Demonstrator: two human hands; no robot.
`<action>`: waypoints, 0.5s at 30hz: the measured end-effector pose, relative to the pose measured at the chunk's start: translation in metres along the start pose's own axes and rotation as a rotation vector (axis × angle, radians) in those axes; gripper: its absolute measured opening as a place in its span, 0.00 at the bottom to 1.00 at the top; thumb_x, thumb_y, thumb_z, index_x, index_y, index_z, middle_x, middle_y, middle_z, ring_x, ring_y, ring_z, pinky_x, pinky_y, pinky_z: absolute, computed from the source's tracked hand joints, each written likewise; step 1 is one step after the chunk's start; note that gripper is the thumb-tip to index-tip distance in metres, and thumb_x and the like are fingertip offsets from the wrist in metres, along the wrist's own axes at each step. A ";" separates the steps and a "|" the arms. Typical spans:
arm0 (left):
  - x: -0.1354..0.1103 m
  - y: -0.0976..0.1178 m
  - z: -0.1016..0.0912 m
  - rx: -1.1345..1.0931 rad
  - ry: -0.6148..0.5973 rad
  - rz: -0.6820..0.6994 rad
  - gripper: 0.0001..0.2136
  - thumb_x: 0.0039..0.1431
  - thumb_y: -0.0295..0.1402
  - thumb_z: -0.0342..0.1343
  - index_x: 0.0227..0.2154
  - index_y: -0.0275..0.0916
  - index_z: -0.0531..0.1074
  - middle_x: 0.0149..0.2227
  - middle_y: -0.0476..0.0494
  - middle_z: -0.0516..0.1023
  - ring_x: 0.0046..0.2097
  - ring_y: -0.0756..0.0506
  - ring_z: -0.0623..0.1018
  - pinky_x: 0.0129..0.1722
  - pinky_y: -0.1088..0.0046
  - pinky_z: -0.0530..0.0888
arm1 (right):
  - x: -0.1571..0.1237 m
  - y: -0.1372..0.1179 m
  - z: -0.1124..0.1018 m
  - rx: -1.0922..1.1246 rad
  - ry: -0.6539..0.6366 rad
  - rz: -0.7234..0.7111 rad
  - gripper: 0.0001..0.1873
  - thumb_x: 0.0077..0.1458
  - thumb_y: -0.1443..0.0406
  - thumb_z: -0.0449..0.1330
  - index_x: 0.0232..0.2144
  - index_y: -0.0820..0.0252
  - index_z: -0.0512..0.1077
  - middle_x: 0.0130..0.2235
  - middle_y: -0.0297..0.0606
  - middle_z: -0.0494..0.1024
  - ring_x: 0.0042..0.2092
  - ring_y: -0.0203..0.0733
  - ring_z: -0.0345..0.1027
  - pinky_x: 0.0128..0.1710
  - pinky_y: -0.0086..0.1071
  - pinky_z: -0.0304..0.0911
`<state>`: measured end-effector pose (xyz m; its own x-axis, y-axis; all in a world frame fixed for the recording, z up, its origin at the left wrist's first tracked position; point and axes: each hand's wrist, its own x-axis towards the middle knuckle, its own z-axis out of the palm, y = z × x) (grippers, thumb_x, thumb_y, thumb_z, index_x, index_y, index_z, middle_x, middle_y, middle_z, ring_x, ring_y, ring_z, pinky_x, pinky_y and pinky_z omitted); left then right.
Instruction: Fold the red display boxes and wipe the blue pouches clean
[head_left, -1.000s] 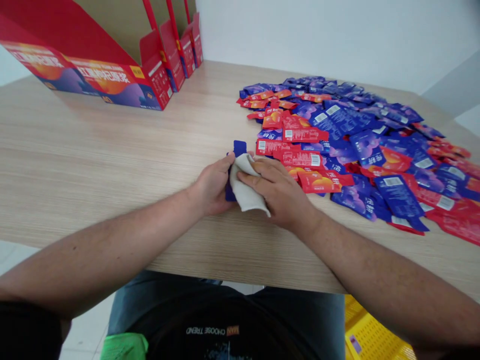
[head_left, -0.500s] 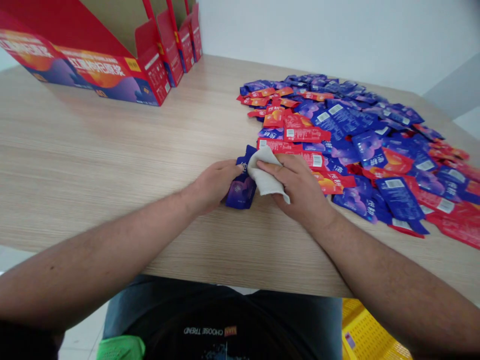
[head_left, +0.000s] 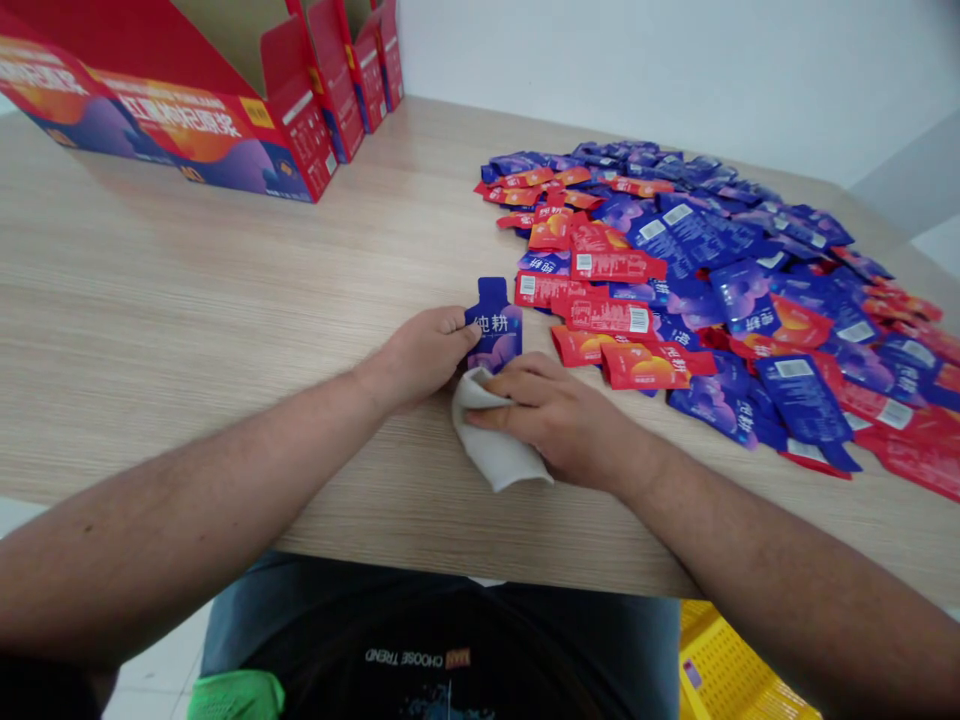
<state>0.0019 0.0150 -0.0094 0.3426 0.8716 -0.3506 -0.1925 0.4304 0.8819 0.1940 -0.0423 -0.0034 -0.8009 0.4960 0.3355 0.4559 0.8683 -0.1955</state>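
Wooden table [head_left: 187, 300]: red and blue foil sachets [head_left: 712, 290] heaped right of my right fingers [head_left: 517, 385], which press down on a soft white cloth [head_left: 491, 445]. Blue sachet [head_left: 493, 323] touches my left fingertips [head_left: 459, 325], just beyond them; grip unclear. It looks light, slippery: take it by the narrow neck.

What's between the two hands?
In the head view: a blue sachet touching the left hand, and an off-white cloth under the right hand.
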 end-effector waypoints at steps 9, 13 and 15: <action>0.005 0.005 0.001 0.105 0.048 0.124 0.03 0.59 0.29 0.54 0.31 0.39 0.72 0.25 0.45 0.76 0.25 0.48 0.73 0.28 0.71 0.72 | -0.015 0.029 -0.006 0.013 0.260 0.331 0.26 0.56 0.67 0.59 0.58 0.52 0.71 0.52 0.45 0.73 0.54 0.57 0.66 0.53 0.53 0.64; 0.004 0.003 0.001 0.124 0.027 0.116 0.02 0.57 0.27 0.55 0.29 0.39 0.70 0.25 0.47 0.74 0.24 0.48 0.72 0.27 0.71 0.71 | -0.014 0.026 -0.007 -0.005 0.377 0.387 0.25 0.56 0.66 0.59 0.57 0.52 0.71 0.53 0.44 0.73 0.53 0.56 0.66 0.53 0.53 0.63; 0.002 0.002 0.002 0.127 0.021 0.076 0.04 0.58 0.27 0.56 0.29 0.40 0.68 0.23 0.48 0.72 0.23 0.48 0.72 0.26 0.72 0.71 | -0.013 0.024 -0.005 -0.012 0.366 0.374 0.26 0.56 0.65 0.60 0.58 0.52 0.71 0.53 0.45 0.72 0.54 0.56 0.66 0.53 0.53 0.63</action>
<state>0.0045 0.0176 -0.0074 0.3117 0.9058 -0.2871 -0.0987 0.3314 0.9383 0.2172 -0.0281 -0.0081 -0.3958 0.7391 0.5450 0.6907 0.6307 -0.3537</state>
